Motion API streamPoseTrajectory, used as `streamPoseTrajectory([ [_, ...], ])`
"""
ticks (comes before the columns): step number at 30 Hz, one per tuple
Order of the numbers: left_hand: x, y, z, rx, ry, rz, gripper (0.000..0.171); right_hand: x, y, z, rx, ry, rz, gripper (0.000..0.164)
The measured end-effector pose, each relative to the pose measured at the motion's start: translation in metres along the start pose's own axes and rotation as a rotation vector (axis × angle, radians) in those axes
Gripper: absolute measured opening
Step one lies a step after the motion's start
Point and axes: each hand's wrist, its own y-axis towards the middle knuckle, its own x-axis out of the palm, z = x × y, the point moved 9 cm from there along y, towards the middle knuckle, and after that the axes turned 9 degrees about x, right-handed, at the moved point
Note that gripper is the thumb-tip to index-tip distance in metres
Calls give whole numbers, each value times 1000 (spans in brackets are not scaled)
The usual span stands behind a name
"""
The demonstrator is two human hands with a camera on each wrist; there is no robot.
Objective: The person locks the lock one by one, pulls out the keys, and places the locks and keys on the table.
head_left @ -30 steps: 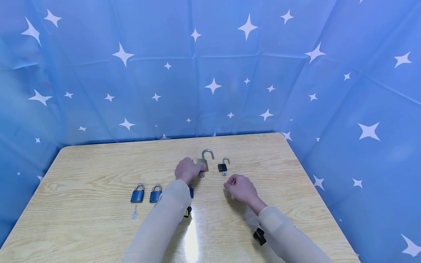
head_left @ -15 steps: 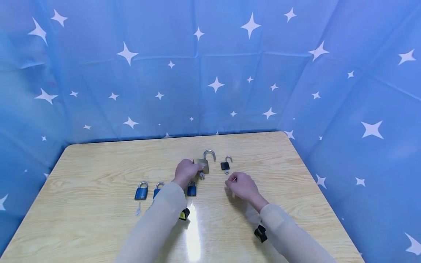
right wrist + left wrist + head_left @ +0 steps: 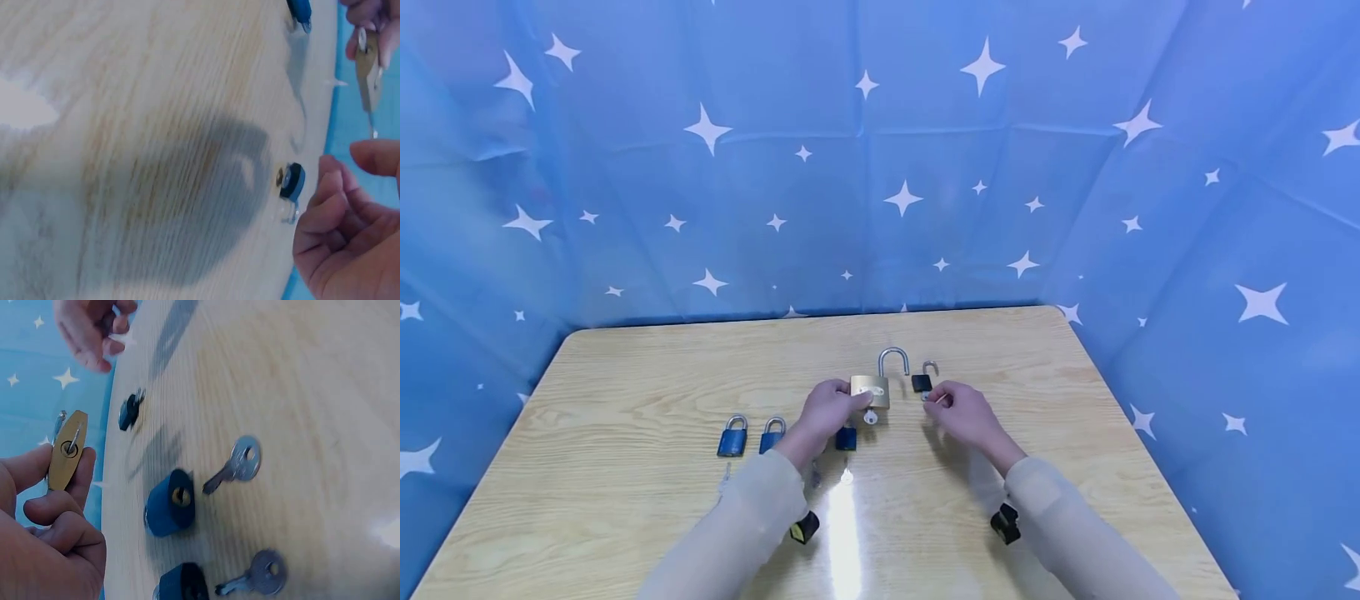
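Note:
My left hand (image 3: 826,417) grips a brass padlock (image 3: 880,402) between thumb and fingers, lifted off the table. Its shackle (image 3: 891,353) is swung open, and a key (image 3: 75,439) sticks out of its keyhole in the left wrist view. My right hand (image 3: 967,415) hovers with loosely curled fingers beside a small black padlock (image 3: 921,382). The right wrist view shows thumb and fingertips apart, with nothing between them. That black padlock lies on the table with its shackle open and a key (image 3: 287,177) in it.
Blue padlocks (image 3: 732,442) stand in a row left of centre, partly behind the left arm. Loose keys (image 3: 244,461) lie in front of them. The wooden table (image 3: 1000,342) ends at a blue star-patterned curtain (image 3: 820,100).
My left hand has raised the brass padlock off the table and brought it nearer, turning its face toward the head view. My right hand has shifted slightly toward the small black padlock.

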Motion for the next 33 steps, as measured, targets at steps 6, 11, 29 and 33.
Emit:
streamPoseTrajectory([
  [6, 4, -12, -2, 24, -14, -14, 34, -2, 9, -5, -68, 45, -21, 13],
  [11, 8, -18, -4, 48, -66, -34, 36, -7, 15, -9, -108, 98, -21, 14],
  [29, 14, -33, -4, 75, -147, -65, 38, -6, 22, -29, -190, 269, -125, 18],
  [33, 14, -35, -5, 84, -160, -60, 37, -3, 21, -30, -167, 307, -144, 21],
])
